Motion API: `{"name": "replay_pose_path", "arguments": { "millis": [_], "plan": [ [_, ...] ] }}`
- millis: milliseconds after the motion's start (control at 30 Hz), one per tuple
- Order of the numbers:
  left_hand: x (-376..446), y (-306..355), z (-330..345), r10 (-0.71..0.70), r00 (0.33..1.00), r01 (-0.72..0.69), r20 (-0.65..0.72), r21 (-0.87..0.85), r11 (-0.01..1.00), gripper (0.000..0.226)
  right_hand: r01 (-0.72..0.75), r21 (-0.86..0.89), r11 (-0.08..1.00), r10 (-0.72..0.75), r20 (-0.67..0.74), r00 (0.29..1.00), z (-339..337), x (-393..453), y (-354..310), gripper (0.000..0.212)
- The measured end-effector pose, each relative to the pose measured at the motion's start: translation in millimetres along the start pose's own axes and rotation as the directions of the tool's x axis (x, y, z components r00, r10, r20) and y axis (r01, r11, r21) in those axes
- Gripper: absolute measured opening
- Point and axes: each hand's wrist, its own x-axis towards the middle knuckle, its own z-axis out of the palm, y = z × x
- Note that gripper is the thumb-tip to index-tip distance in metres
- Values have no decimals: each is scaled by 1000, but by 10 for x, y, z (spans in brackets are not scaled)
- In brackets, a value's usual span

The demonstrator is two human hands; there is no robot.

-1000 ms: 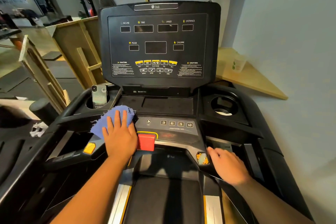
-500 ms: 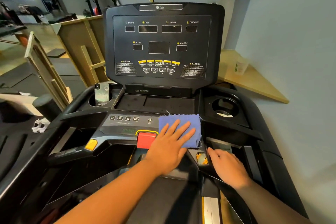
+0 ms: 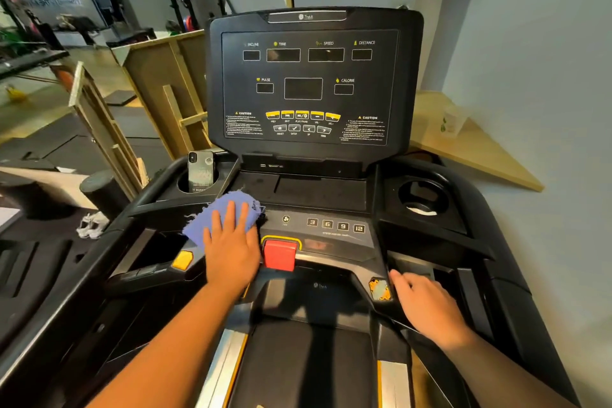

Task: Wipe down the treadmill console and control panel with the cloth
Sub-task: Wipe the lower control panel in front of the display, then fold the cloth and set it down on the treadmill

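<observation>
Black treadmill console (image 3: 318, 189) under blue cloth (image 3: 212, 219), phone (image 3: 200, 170).

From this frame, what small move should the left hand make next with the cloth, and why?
Probably sweep right: the left hand presses the blue cloth on the panel's left end, while the speed buttons lie uncovered beyond the red stop key.

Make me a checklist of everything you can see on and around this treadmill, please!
Surface: control panel, black, number keys 3, 6, 9, 12 showing; red stop button in the middle.
Job's things: blue cloth on the panel's left end; upright console, displays dark.
Clutter: phone standing in the left cup holder.
Hands: left hand presses flat on the cloth; right hand rests on the right handrail.
Cables: nothing seen.
Surroundings: wooden shelf with a cup; wooden frames to the left.
</observation>
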Motion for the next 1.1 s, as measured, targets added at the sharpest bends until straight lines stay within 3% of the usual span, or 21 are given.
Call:
{"name": "replay_pose_path", "arguments": {
  "millis": [67, 167, 333, 400, 467, 533, 600, 633, 700, 767, 800, 867, 900, 1000, 1100],
  "plan": [
    [-110, 284, 33, 30, 999, -30, 26, -11, 999, 57, -1, -6, 1000, 1, 0, 1000, -4, -12, -17, 46],
    [-352, 705, 119, 188, 977, -190, 97, 17, 982, 60, 1, -27, 1000, -1, -13, 1000, -17, -29, -47, 46],
    [-770, 1221, 251, 424, 876, -438, 231, 14, 899, 60, -25, -18, 1000, 25, -4, 1000, -16, -6, -7, 41],
    [-894, 1335, 255, 520, 811, -539, 269, -6, 842, 59, -17, 90, 996, 19, -14, 1000, -49, 0, 0, 33],
    [-981, 1410, 174, 594, 751, -591, 289, -107, 799, 60, -24, 313, 949, 38, -39, 999, -126, -24, -15, 28],
    [-1021, 1490, 42, 605, 738, -510, 300, -340, 790, 52, -46, 512, 858, 89, -59, 994, -210, -74, -14, 25],
    [-1030, 1626, -203, 581, 760, -326, 291, -603, 728, 37, -50, 650, 758, 133, -79, 988, -296, -141, 1, 21],
    [-1008, 1700, -293, 538, 775, -195, 332, -684, 703, 33, -49, 713, 700, 144, -74, 987, -346, -190, -15, 22],
    [-929, 1818, -489, 377, 763, 196, 525, -744, 639, 42, -29, 816, 577, 110, -42, 993, -454, -297, -86, 31],
    [-846, 1857, -543, 328, 682, 515, 654, -748, 419, 51, 12, 905, 426, -15, -7, 1000, -573, -422, -175, 39],
    [-834, 1872, -585, 336, 665, 589, 668, -744, 315, 48, -3, 931, 365, -57, 25, 998, -636, -474, -219, 41],
    [-798, 1885, -589, 359, 648, 646, 672, -734, 207, 46, -59, 954, 294, -103, 93, 990, -752, -566, -284, 38],
    [-785, 1890, -583, 359, 648, 652, 671, -733, 193, 47, -77, 946, 316, -126, 122, 985, -795, -594, -297, 35],
    [-772, 1888, -551, 365, 626, 661, 689, -717, 220, 45, -52, 842, 537, -120, 138, 983, -876, -618, -279, 26],
    [-761, 1819, -479, 422, 613, 591, 667, -743, 315, 26, -83, 837, 540, -50, 131, 990, -902, -645, -246, 26]
  ]
}}
